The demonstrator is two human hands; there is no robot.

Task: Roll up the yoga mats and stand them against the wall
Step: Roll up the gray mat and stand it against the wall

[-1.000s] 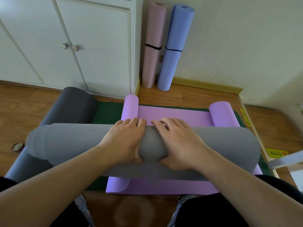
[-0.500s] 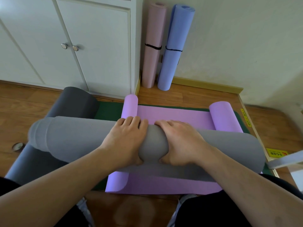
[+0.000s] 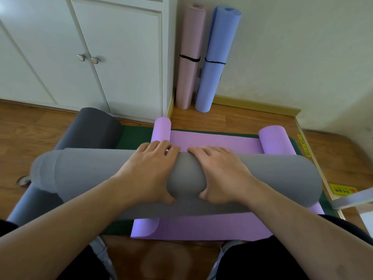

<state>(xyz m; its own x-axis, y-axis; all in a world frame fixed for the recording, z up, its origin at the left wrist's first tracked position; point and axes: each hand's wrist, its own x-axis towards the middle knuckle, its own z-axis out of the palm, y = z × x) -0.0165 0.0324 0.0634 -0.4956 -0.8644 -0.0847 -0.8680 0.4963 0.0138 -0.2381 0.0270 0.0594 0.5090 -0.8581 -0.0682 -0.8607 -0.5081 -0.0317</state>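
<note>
Both hands sit on top of the grey mat (image 3: 80, 174), a thick roll lying crosswise on the floor (image 3: 252, 116) in front of the person; the left hand (image 3: 149, 172) and the right hand (image 3: 220, 174) lie side by side near the roll's middle, fingers draped over its far side and thumbs tucked on the near side, so each grip is wrapped round the roll and squeezes it into a bulge between them; the grey mat rests across a purple mat (image 3: 212, 140) that lies flat with both its ends curled up, and that one lies on a dark green mat (image 3: 133, 136), with a darker grey roll (image 3: 94, 126) at the left; a pink rolled mat (image 3: 191, 57) and a blue rolled mat (image 3: 218, 57), each tied with a black band, stand upright in the corner against the wall (image 3: 292, 47) beside the white cupboard (image 3: 121, 57); by my reading the step in hand is tightening the grey roll, which looks almost fully wound; the next move likely calls for keeping it from springing loose, then lifting it on end and carrying it to the corner beside the two standing rolls.
</note>
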